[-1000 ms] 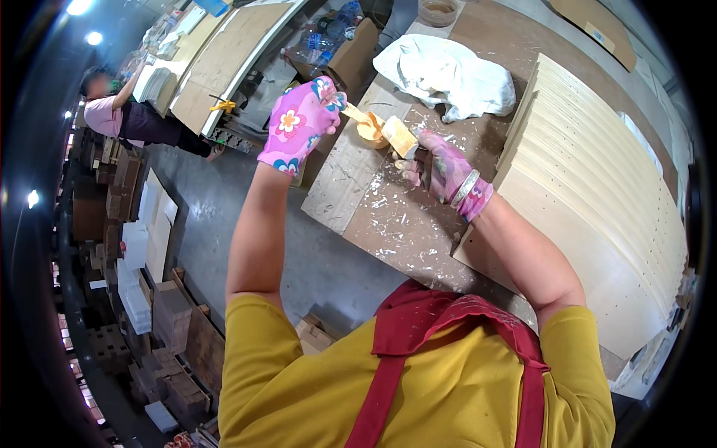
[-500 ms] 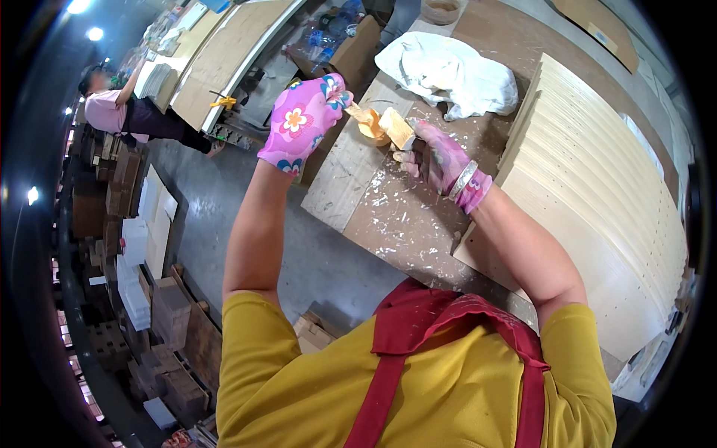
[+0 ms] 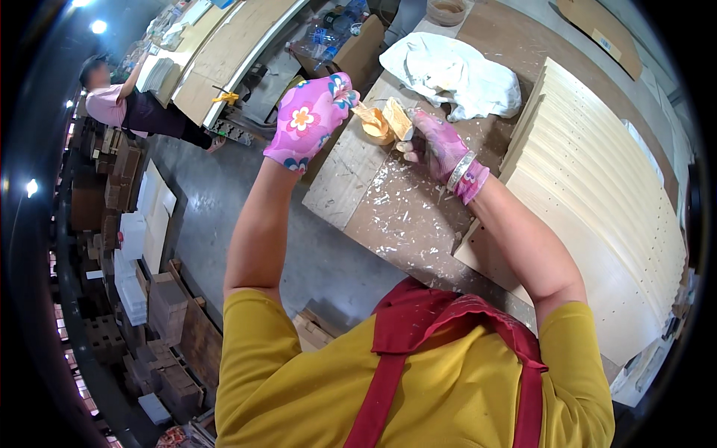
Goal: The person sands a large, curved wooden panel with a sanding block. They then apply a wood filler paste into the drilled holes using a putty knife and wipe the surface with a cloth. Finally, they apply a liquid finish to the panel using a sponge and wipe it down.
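My left hand [image 3: 312, 119], in a pink flowered glove, is closed round the end of a tan, paste-smeared scraper [image 3: 375, 125]. A rounded orange-yellow lump hangs at its far end. Close to its right, my right hand [image 3: 437, 145], in a stained pink glove with a pale band at the wrist, grips a flat tan scraper [image 3: 398, 119] with a thick coated face. The two scrapers meet or nearly meet above the workbench [image 3: 392, 216]; I cannot tell if they touch. Both handles are mostly hidden by the gloves.
Right of my hands lies a fanned stack of pale wooden boards [image 3: 590, 201]. A crumpled white cloth [image 3: 452, 75] and a round plastic tub [image 3: 448, 10] are beyond. White flecks dot the bench. A co-worker [image 3: 123, 108] stands at another table, far left. A carton of bottles [image 3: 355, 52] is behind.
My left hand has shifted slightly right. The scraper in my right hand has tilted more upright, and its coated face is turned differently.
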